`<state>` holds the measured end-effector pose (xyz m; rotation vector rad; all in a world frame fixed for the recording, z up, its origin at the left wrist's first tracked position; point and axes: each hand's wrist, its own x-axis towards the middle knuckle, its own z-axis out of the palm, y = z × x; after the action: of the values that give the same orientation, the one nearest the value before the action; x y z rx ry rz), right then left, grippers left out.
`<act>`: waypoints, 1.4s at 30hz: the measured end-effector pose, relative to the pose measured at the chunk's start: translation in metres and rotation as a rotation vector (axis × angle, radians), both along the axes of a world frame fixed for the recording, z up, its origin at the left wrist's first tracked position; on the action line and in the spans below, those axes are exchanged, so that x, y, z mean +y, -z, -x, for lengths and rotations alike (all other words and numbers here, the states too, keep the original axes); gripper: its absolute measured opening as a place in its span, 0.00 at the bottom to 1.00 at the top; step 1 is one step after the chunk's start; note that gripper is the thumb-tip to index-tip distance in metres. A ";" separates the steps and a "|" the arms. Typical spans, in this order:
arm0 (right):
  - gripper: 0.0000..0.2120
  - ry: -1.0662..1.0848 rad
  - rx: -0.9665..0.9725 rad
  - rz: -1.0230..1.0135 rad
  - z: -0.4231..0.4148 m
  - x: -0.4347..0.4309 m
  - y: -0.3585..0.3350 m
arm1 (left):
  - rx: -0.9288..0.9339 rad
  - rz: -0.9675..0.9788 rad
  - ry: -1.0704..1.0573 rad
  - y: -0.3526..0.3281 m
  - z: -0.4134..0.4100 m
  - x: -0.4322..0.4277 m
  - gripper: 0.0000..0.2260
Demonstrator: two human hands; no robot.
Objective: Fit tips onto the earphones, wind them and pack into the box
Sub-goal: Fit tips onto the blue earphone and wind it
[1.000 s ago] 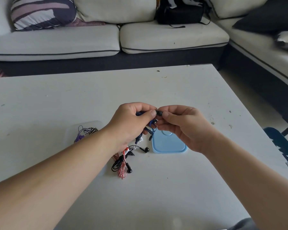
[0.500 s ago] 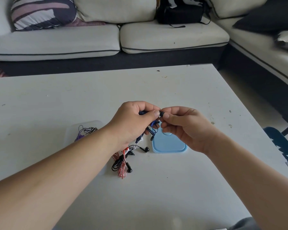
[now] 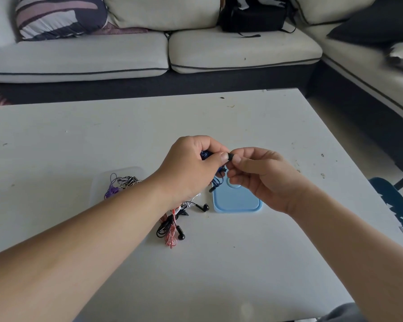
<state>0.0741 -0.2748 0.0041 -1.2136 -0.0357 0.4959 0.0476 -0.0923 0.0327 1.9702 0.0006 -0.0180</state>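
Hands slightly higher over table (image 3: 219, 275) than second ago. Black tip (image 3: 230, 156) now showing between thumbs. Left hand (image 3: 191, 168) clamped round blue earphone (image 3: 205, 155), cord dangling by lid (image 3: 237, 203). Right hand (image 3: 263, 180) pinches tip at bud. Seated? Too small to tell. Winding, box (image 3: 98, 182) still ahead.

1 view | head-worn | faces forward and down | close over table (image 3: 79, 140)

Above the middle of the tabletop (image 3: 79, 140), the left grip (image 3: 186, 168) holds a blue earphone (image 3: 205, 155) and the right grip (image 3: 263, 180) pinches a black tip (image 3: 230, 156) against it. Beneath them lie a blue lid (image 3: 237, 202) and tangled earphones (image 3: 171, 228). A clear box (image 3: 98, 184) sits toward the left edge.
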 end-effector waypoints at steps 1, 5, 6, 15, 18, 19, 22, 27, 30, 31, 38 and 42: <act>0.03 0.019 -0.067 0.062 0.000 0.000 0.001 | 0.004 0.006 -0.008 -0.001 0.000 0.000 0.04; 0.03 0.064 -0.322 0.320 0.001 0.000 -0.003 | 0.064 0.032 -0.045 0.001 0.001 0.002 0.04; 0.03 0.074 -0.365 0.374 0.001 0.000 -0.005 | 0.100 0.053 -0.048 0.001 0.002 0.002 0.04; 0.08 0.017 -0.382 0.405 0.001 -0.001 -0.008 | 0.197 0.194 -0.040 0.001 0.001 0.008 0.06; 0.07 0.011 -0.323 0.331 0.001 0.000 -0.007 | 0.191 0.215 -0.046 0.000 0.001 0.008 0.06; 0.06 0.013 -0.299 0.302 0.001 0.000 -0.007 | 0.187 0.220 -0.049 0.000 0.001 0.008 0.05; 0.03 0.055 -0.207 0.202 0.000 0.000 -0.009 | 0.177 0.218 -0.064 0.000 0.001 0.006 0.04; 0.03 0.057 -0.066 0.098 0.002 0.005 -0.011 | 0.151 0.201 -0.099 0.001 0.000 0.006 0.04; 0.03 0.069 -0.031 0.073 0.002 0.007 -0.011 | 0.133 0.194 -0.113 0.002 0.000 0.005 0.03; 0.03 0.076 -0.022 0.061 0.003 0.008 -0.011 | 0.129 0.194 -0.114 0.002 0.000 0.005 0.03; 0.03 0.084 0.059 -0.052 0.003 0.009 -0.010 | 0.120 0.198 -0.098 0.002 0.000 0.004 0.04; 0.05 0.069 0.051 -0.059 0.004 0.011 -0.009 | 0.114 0.184 -0.110 0.003 0.000 0.005 0.04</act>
<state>0.0704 -0.2641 0.0128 -1.1406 0.0347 0.4620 0.0480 -0.0876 0.0297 1.7800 0.1763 -0.0564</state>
